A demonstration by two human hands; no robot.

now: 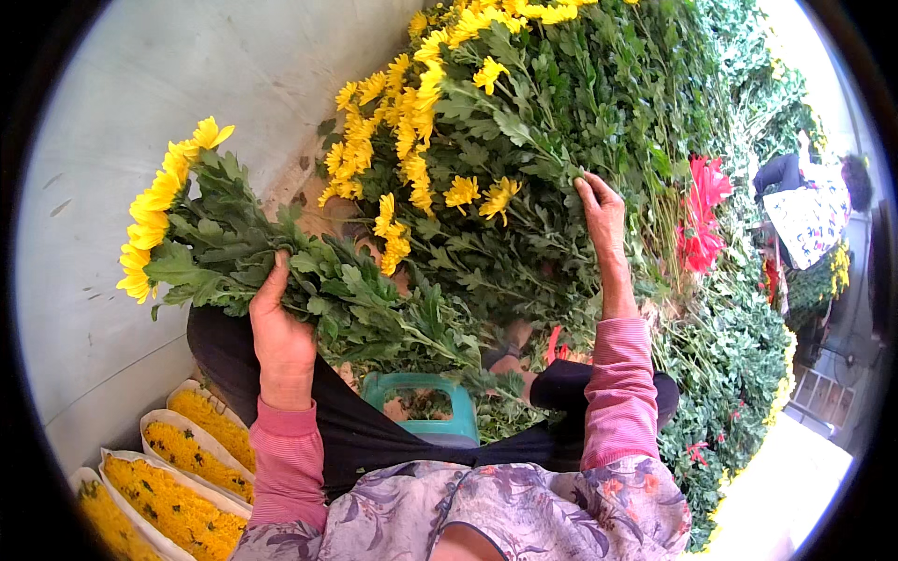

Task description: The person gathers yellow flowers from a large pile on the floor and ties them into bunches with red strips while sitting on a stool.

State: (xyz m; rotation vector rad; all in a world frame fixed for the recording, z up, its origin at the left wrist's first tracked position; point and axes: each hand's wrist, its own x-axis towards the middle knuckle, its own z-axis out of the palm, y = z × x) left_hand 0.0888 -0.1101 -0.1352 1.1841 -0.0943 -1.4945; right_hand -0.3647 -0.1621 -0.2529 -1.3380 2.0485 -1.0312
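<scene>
My left hand (282, 329) grips a bunch of leafy yellow chrysanthemums (231, 238). Its flower heads (153, 210) line up towards the left wall, and the stems slant down to the right above my lap. With thumb and fingertips, my right hand (602, 207) pinches a leafy chrysanthemum stem (540, 144) at the edge of a large heap. That heap of cut chrysanthemums (610, 91) fills the area before me, with yellow blooms (414, 133) mostly on its left side and bare stems to the right. Leaves partly cover the fingers of my left hand.
A pale wall (140, 91) rises at the left. Several white-wrapped bundles of yellow flowers (168, 498) lie at lower left. Between my legs is a teal plastic stool (421, 382). Red ties (704, 210) lie by the stems. Another person (807, 203) sits at far right.
</scene>
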